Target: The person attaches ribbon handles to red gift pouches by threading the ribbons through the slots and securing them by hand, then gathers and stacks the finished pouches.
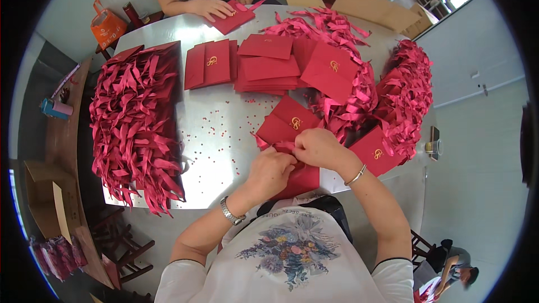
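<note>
Both my hands meet over red paper gift bags at the table's near edge. The fingers of my left hand (270,173) are closed on a red ribbon (283,147). My right hand (319,148) pinches at the same ribbon, just right of the left fingertips. The exact hold is partly hidden by the fingers. Under my hands lies a red gift bag (306,180), its lower part showing toward my body. Just beyond them is another flat red bag (283,119) with a gold emblem.
Ribboned bags (135,129) are piled at left, more bags (407,101) at right. Flat bags (269,67) and loose ribbons (325,22) lie at the back. Small red dots (219,132) speckle the metal table (196,188). Opposite, a co-worker's hand (210,9) rests on a bag.
</note>
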The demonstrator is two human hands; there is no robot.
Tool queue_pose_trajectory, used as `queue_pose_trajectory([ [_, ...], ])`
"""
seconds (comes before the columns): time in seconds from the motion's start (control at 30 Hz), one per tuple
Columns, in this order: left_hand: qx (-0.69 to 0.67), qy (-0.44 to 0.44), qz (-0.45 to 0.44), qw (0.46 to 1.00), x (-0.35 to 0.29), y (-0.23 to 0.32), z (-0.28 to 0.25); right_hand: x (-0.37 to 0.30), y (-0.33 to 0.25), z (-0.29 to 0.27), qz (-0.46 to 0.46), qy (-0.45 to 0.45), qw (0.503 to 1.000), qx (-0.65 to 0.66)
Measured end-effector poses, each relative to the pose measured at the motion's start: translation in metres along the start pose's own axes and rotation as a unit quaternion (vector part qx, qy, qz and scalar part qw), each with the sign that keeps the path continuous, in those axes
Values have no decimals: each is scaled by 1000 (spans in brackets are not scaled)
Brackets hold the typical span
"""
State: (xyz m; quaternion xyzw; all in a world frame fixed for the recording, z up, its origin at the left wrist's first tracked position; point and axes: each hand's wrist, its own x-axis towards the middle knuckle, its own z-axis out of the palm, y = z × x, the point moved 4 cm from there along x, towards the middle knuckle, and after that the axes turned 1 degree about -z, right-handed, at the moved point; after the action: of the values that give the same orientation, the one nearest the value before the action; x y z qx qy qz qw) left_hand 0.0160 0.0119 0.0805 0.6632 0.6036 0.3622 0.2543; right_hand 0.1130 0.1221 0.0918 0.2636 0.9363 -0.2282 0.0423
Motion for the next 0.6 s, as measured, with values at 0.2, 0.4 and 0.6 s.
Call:
queue_pose_trajectory([
  [0.2, -107, -20, -85, 990, 0, -22, 3, -10, 36, 31, 247, 282, 873, 313],
  [0.4, -162, -14, -106, 981, 3, -23, 5, -12, 50, 57, 277, 388, 770, 425],
  [0.6, -200, -18, -169, 965, -6, -39, 5, -29, 35, 39, 228, 333, 769, 496],
])
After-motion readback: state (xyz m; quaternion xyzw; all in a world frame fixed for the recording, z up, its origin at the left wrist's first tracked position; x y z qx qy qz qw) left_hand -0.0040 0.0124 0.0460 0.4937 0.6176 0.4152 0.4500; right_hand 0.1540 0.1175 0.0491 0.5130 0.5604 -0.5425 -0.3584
